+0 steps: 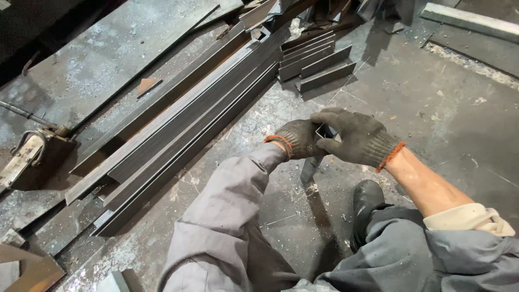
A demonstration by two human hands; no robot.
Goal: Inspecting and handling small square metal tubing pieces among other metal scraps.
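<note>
Left hand point(296, 138) and right hand point(354, 136), both gloved, clasped one short steel angle piece point(312, 165): dark grey, upright, its lower end on the concrete floor point(432, 108).

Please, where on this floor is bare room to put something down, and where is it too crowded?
Bare concrete floor lies right of the short cut pieces, beyond the right hand. A smaller patch lies between the long steel bars and the left hand. It is crowded along the bars, at the scrap pile above, and around the small metal piece both hands hold.
</note>
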